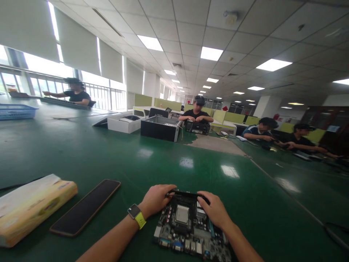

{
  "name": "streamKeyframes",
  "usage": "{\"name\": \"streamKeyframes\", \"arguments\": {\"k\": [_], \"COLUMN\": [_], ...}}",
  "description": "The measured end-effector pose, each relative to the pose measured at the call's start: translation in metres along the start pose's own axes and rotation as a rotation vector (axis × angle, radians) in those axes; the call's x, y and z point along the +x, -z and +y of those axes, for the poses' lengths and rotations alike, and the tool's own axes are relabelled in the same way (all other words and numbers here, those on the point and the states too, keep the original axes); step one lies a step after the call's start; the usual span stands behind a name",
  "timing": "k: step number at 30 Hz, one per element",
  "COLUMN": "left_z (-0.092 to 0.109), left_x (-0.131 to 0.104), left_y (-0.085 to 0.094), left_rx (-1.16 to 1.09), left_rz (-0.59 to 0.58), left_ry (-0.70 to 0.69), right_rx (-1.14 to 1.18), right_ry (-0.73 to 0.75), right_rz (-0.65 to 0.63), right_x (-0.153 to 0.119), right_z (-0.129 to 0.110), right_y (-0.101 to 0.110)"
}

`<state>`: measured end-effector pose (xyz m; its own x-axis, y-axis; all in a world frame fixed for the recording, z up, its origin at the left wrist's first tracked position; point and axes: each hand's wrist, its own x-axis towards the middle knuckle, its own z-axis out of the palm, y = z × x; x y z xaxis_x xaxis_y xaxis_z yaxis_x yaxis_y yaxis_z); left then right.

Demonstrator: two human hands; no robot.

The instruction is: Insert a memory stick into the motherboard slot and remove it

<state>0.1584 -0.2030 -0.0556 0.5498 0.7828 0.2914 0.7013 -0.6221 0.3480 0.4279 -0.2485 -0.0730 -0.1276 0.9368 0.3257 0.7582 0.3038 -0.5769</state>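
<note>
A bare computer motherboard (191,233) lies flat on the green tabletop in front of me, its row of ports towards me. A square silver processor (182,214) sits in its middle. My left hand (158,198) grips the board's far left corner, fingers bent over the edge. At the far right corner my right hand (215,207) is closed in the same way, the thumb above the board. A thin dark strip (187,194) runs along the far edge between my fingers; whether it is a separate part I cannot tell. A watch with a yellow-green strap (140,219) is on my left wrist.
Left of the board lie a dark phone (87,207) and a yellow tissue pack (38,207). Further off stand an open computer case (159,130), a white box (124,124) and a blue basket (17,112). Several people work around the table, one behind a black case (196,127).
</note>
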Motion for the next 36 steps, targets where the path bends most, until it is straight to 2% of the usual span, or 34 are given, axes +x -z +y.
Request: {"name": "streamKeyframes", "arguments": {"k": [7, 20, 28, 36], "left_z": [0.0078, 0.0097, 0.0040, 0.0039], "left_x": [0.0022, -0.0030, -0.0031, -0.0012], "left_y": [0.0047, 0.0019, 0.0050, 0.0082], "left_rx": [0.023, 0.006, 0.002, -0.056], "left_rz": [-0.001, -0.018, 0.000, -0.040], "left_ry": [0.040, 0.040, 0.051, 0.095], "right_rx": [0.025, -0.038, -0.016, -0.009], "right_ry": [0.013, -0.005, 0.001, -0.014], "right_rz": [0.023, -0.026, -0.021, -0.011], "right_x": [-0.0007, -0.0001, 0.0016, 0.0011], "right_z": [-0.0039, -0.0068, -0.0059, -0.0070], "right_y": [0.0026, 0.0042, 0.0040, 0.0026]}}
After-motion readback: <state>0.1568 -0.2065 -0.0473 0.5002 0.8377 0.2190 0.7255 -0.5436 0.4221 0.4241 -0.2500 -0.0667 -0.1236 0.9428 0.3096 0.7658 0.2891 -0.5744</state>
